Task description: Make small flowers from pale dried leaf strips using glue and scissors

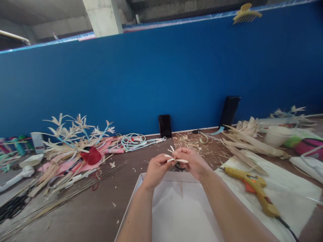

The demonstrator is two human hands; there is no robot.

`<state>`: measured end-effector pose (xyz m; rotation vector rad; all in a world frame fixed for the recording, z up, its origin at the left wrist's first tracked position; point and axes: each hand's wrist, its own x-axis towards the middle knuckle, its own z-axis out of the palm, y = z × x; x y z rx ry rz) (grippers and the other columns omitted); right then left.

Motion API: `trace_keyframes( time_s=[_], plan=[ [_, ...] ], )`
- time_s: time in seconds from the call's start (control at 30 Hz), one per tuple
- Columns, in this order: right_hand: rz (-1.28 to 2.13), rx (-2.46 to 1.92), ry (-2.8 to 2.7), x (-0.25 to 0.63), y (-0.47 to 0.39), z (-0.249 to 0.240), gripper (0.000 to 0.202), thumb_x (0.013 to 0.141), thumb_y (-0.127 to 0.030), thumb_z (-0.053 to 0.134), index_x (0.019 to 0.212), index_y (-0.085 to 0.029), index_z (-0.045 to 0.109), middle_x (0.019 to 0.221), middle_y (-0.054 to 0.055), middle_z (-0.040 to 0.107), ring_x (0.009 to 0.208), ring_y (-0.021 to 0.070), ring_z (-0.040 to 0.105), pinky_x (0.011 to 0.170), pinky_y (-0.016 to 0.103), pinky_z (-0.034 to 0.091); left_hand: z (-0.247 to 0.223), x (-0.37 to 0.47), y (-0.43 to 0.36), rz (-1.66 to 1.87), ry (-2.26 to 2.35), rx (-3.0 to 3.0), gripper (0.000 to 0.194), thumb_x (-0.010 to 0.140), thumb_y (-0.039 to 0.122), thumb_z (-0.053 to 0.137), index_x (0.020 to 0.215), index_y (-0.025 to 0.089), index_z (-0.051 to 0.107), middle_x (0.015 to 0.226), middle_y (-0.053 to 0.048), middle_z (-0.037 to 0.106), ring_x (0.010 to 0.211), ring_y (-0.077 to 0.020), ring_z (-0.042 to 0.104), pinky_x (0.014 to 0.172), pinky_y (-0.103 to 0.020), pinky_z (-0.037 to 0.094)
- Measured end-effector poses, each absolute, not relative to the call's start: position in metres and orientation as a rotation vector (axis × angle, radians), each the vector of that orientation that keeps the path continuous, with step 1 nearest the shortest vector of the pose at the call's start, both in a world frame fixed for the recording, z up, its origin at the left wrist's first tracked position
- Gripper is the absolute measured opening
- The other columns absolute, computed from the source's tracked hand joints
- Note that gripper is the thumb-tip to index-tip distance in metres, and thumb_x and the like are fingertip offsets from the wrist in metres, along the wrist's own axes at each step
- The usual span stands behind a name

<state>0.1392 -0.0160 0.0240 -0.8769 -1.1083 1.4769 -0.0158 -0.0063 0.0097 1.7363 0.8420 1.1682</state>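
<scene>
Close together over the far edge of a white tray, my two hands pinch a small flower of pale dried-leaf strips. My left hand grips it from the left, fingertips pressed together. From the right, my right hand holds it with thumb and forefinger. Its narrow cream petals stick out between the fingertips; the part inside the fingers is hidden. A dark object below the fingers is too covered to name.
A yellow glue gun lies on papers at right, near dried husks. Finished-looking pale flowers, a red cloth-like item and thin sticks crowd the left. A phone leans on the blue partition.
</scene>
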Motion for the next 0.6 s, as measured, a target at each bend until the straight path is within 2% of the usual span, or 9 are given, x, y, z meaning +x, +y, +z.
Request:
trace_keyframes(
  time_s=[0.27, 0.6],
  plan=[
    [1.479, -0.873, -1.081, 0.139, -0.0162, 0.0255, 0.025, 0.064, -0.037, 0.07, 0.063, -0.016, 0.058, 0.058, -0.003, 0.05, 0.045, 0.0038, 0.032, 0.042, 0.02, 0.021, 0.0095, -0.016, -0.0058, 1.212, 0.878, 1.711, 0.02, 0.07, 0.035, 0.065, 0.072, 0.016, 0.07, 0.077, -0.005, 0.06, 0.071, -0.0139, 0.053, 0.062, -0.022, 0.042],
    [1.497, -0.85, -1.07, 0.1393, -0.0152, 0.0232, 0.025, 0.065, -0.038, 0.069, 0.066, -0.016, 0.059, 0.052, -0.005, 0.045, 0.043, 0.0042, 0.031, 0.043, 0.021, 0.02, 0.0119, -0.0162, -0.006, 1.217, 0.895, 1.695, 0.02, 0.07, 0.035, 0.065, 0.073, 0.016, 0.07, 0.078, -0.005, 0.061, 0.073, -0.0143, 0.054, 0.065, -0.023, 0.042]
  ],
)
